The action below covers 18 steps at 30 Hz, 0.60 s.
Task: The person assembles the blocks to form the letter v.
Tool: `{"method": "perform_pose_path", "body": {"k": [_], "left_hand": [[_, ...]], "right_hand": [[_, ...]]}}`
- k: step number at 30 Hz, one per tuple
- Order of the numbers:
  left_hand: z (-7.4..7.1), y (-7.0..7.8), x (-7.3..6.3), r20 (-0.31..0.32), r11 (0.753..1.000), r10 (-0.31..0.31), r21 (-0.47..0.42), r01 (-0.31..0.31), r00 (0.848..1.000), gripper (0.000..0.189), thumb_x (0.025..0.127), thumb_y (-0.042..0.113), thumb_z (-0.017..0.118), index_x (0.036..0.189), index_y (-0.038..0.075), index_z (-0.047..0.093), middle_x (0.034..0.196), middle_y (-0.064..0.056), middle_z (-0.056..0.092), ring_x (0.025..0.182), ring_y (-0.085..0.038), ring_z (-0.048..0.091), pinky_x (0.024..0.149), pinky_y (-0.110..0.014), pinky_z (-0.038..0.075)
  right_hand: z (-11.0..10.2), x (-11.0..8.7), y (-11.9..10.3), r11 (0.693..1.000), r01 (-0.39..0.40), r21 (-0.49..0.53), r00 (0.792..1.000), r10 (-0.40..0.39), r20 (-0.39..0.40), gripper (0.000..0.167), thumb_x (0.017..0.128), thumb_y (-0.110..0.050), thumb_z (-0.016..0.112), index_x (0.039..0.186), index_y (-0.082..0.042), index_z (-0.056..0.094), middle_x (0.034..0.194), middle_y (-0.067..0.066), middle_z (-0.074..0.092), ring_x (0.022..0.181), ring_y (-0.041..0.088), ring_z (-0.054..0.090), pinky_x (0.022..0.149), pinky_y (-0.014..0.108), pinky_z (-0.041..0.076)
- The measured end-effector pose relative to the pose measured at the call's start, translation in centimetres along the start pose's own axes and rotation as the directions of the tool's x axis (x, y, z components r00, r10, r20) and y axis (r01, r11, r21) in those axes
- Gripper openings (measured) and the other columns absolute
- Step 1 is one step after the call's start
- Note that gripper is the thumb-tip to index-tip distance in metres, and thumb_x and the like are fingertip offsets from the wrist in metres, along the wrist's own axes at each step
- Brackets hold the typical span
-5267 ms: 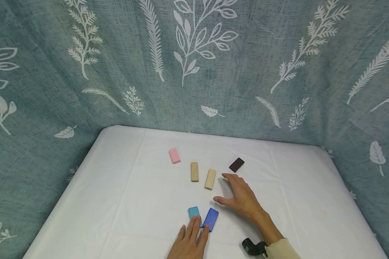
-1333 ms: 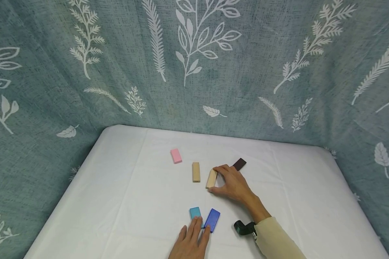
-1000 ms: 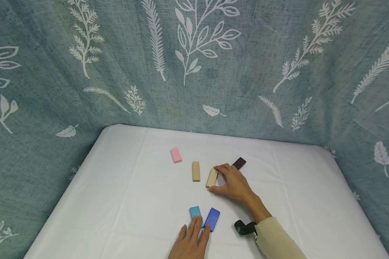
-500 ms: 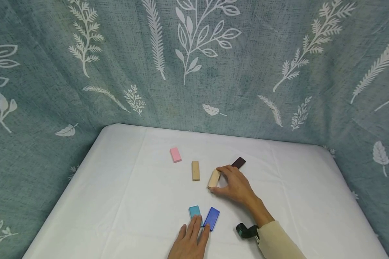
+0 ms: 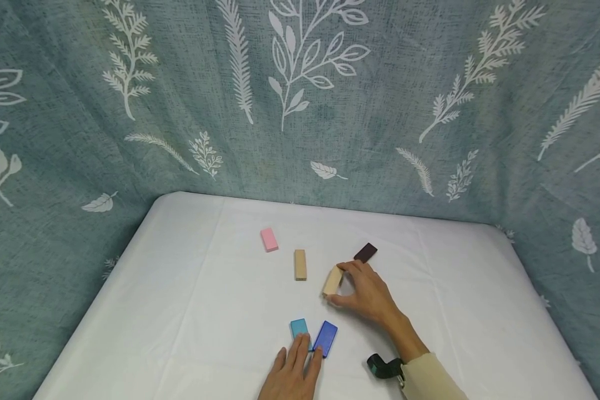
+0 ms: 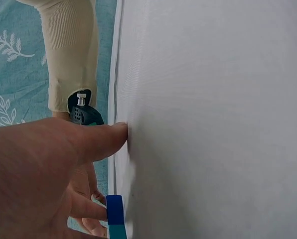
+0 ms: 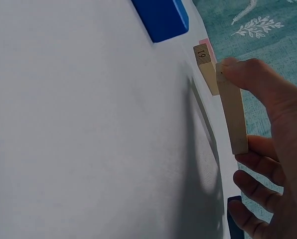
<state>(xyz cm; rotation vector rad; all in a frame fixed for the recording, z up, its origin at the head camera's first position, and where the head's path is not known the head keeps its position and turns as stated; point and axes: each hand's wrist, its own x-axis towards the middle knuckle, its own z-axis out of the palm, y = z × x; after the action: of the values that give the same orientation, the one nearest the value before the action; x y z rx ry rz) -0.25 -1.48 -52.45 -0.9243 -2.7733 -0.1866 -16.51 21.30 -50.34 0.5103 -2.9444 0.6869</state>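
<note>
My right hand (image 5: 369, 294) pinches a pale wooden block (image 5: 332, 280) lengthwise, thumb on the near end and fingertips on the far end. In the right wrist view, a gap and a shadow show between this block (image 7: 233, 112) and the white cloth. My left hand (image 5: 291, 373) lies flat at the front, its straight fingers resting on a teal block (image 5: 298, 326) and partly covering it. Right beside it is a blue block (image 5: 326, 338), whose near end the left fingertips reach. Both the blue block (image 6: 114, 209) and the teal block (image 6: 117, 231) show low in the left wrist view.
A second wooden block (image 5: 300, 265) lies left of the held one. Farther back sits a pink block (image 5: 269, 240). A dark brown block (image 5: 365, 253) lies just beyond the right fingers. The white-covered table (image 5: 220, 311) meets a patterned teal curtain (image 5: 350, 139) behind.
My right hand has come from beside the pale wooden block to grip its two ends. It has since shifted the block slightly right and nearer. The left hand stays put.
</note>
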Motion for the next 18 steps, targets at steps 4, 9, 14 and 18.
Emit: {"method": "perform_pose_path", "body": {"k": [4, 9, 14, 18], "left_hand": [[-0.1, 0.0, 0.1, 0.018, 1.0, -0.007, 0.0, 0.007, 1.0, 0.092, 0.089, 0.084, 0.034, 0.137, 0.009, 0.058, 0.141, -0.023, 0.053, 0.13, -0.035, 0.054, 0.089, -0.047, 0.055], [-0.2, 0.0, 0.1, 0.03, 1.0, -0.011, -0.011, 0.011, 0.999, 0.092, 0.089, 0.083, 0.035, 0.138, 0.009, 0.058, 0.142, -0.023, 0.052, 0.131, -0.036, 0.053, 0.09, -0.048, 0.055], [-0.2, -0.1, 0.2, 0.006, 1.0, -0.004, -0.001, 0.004, 1.0, 0.091, 0.089, 0.083, 0.036, 0.136, 0.009, 0.059, 0.14, -0.023, 0.054, 0.129, -0.035, 0.055, 0.088, -0.048, 0.056], [-0.2, -0.1, 0.2, 0.017, 1.0, -0.007, -0.005, 0.007, 1.0, 0.092, 0.089, 0.084, 0.035, 0.137, 0.009, 0.059, 0.14, -0.023, 0.054, 0.13, -0.036, 0.055, 0.089, -0.048, 0.056]], "right_hand": [[-0.1, -0.5, 0.0, 1.0, -0.003, 0.002, 1.0, 0.003, -0.001, 0.08, 0.072, -0.052, 0.087, 0.135, -0.009, 0.062, 0.134, 0.013, 0.059, 0.121, 0.035, 0.057, 0.098, 0.054, 0.047], [-0.1, -1.2, 0.1, 1.0, -0.002, 0.011, 1.0, 0.002, -0.008, 0.079, 0.072, -0.051, 0.088, 0.134, -0.01, 0.062, 0.131, 0.009, 0.061, 0.118, 0.032, 0.058, 0.095, 0.052, 0.049], [-0.1, -1.8, 0.1, 1.0, -0.002, 0.007, 1.0, 0.002, -0.017, 0.079, 0.072, -0.051, 0.088, 0.133, -0.01, 0.062, 0.13, 0.007, 0.062, 0.116, 0.03, 0.06, 0.094, 0.051, 0.05], [0.0, -2.4, 0.0, 1.0, -0.011, 0.002, 1.0, 0.011, -0.019, 0.08, 0.07, -0.054, 0.088, 0.133, -0.012, 0.063, 0.128, 0.006, 0.062, 0.112, 0.028, 0.061, 0.092, 0.049, 0.051]]}}
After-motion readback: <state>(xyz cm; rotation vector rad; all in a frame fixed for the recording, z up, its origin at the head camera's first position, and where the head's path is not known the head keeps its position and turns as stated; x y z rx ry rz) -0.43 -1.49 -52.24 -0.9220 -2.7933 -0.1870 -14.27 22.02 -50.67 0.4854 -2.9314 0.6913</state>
